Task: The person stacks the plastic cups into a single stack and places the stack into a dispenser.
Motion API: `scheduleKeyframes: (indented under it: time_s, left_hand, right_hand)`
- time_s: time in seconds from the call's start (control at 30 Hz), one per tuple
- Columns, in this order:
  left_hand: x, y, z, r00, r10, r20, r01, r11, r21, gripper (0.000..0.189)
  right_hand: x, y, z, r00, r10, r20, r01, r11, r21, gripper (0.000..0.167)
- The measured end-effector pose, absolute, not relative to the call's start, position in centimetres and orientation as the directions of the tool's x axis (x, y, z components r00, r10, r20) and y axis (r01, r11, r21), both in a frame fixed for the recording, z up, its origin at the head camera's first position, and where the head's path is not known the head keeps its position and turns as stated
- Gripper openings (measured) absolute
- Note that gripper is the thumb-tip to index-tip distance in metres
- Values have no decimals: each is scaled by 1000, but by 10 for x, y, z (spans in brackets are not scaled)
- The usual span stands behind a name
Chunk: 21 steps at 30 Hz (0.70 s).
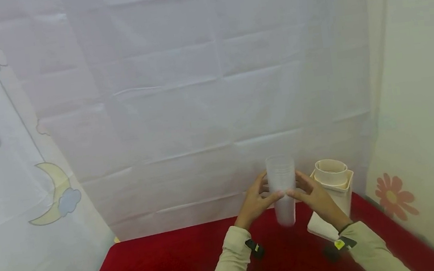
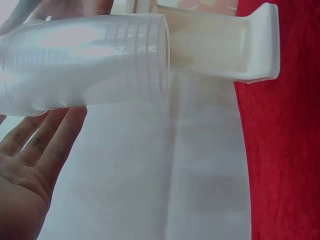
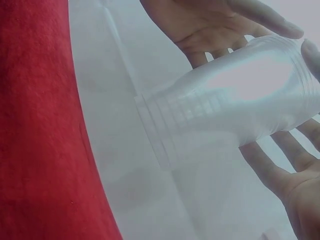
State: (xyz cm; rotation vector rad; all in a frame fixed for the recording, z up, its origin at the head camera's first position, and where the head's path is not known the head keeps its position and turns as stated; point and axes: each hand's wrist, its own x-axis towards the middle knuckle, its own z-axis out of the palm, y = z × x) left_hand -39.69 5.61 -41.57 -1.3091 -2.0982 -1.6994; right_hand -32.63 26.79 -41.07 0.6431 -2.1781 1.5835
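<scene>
A tall stack of clear plastic cups [image 1: 281, 177] is held upright over the table between both hands. My left hand [image 1: 255, 203] grips its left side, fingers reaching round behind and thumb across the front. From the other side my right hand [image 1: 317, 197] grips it the same way, and the two thumbs nearly meet. In the left wrist view the rims of the nested cups [image 2: 95, 60] show as closely spaced ridges. The right wrist view has the same stack [image 3: 225, 100] between the two palms, several fingers spread along it.
Just right of the right hand stands a cream box-shaped holder [image 1: 340, 197] with a round collar [image 1: 330, 172] on top and a flat foot [image 1: 322, 227] in front. The red-covered table [image 1: 167, 263] meets a white sheet [image 1: 167, 128] behind, with patterned side walls.
</scene>
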Motion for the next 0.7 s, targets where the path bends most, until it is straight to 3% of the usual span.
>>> scheduleKeyframes:
  time_s: [0.7]
  left_hand:
    - [-390, 89, -392, -632, 529, 566, 661, -13, 750, 72]
  right_hand:
    - [-327, 297, -395, -772, -114, 625, -624, 323, -712, 67]
